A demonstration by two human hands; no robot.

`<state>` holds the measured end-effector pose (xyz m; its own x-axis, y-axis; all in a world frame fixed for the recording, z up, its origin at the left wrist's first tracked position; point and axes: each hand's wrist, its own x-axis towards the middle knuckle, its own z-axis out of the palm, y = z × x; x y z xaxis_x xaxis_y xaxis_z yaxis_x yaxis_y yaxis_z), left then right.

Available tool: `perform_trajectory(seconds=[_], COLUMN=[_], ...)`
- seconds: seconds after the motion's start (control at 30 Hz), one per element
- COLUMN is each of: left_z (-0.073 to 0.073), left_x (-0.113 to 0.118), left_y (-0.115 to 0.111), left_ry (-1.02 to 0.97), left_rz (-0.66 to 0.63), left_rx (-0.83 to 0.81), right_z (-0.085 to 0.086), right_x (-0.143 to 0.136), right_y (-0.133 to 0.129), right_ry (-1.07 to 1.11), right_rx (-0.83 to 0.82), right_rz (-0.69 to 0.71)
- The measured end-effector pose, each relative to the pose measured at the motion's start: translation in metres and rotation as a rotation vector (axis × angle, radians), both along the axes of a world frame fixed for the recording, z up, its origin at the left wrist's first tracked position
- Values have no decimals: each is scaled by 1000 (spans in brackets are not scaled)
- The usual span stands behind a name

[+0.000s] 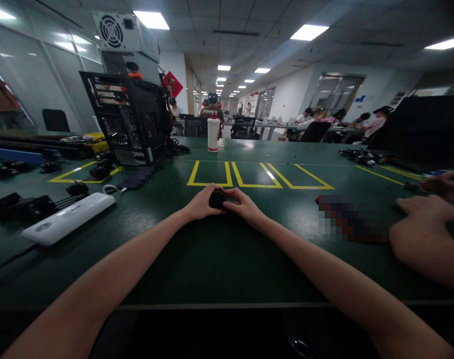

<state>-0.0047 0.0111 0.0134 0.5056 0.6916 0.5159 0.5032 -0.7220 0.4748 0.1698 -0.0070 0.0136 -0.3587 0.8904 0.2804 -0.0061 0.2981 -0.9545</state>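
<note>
At the centre of the frame, the left hand (201, 203) is clamped round a small black block (217, 200). The right hand (248, 207) has its fingertips at the block's right edge; whether they grip it, I cannot tell. A white bottle (213, 134) stands on the bench (227, 264) above centre.

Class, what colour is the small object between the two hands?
The small object is black; head view.

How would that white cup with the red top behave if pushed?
The white cup would probably tip if pushed near its red top, since it stands tall and narrow. Once down, its rounded sides might let it roll. Opaque walls hide how heavy it is.
</note>
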Motion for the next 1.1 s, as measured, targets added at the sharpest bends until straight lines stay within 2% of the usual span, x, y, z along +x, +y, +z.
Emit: perform_trajectory(seconds=[0.07, 0.27, 0.4, 0.7, 0.97, 1.1], left_z=[0, 1, 1, -2, -1, 0], left_x=[0, 1, 1, 0, 0, 0], left_y=[0, 0, 0, 2, 3, 2], left_ry=[-1, -19, -23, -2, -3, 6], left_rz=[-3, -12, -14, -11, -19, -18], left_rx=[-3, 5, 2, 11, 19, 17], right_z=[-1, -3, -3, -2, -6, -5], right_x=[1, -4, -6, -1, -6, -4], right_y=[-1, 3, 7, -2, 6, 7], right_ry=[-6, 77, 76, -8, 41, 8], right_rx=[15, -133, -175, -15, -111, -114], right_rz=[7, -14, -47, -13, -65, -35])
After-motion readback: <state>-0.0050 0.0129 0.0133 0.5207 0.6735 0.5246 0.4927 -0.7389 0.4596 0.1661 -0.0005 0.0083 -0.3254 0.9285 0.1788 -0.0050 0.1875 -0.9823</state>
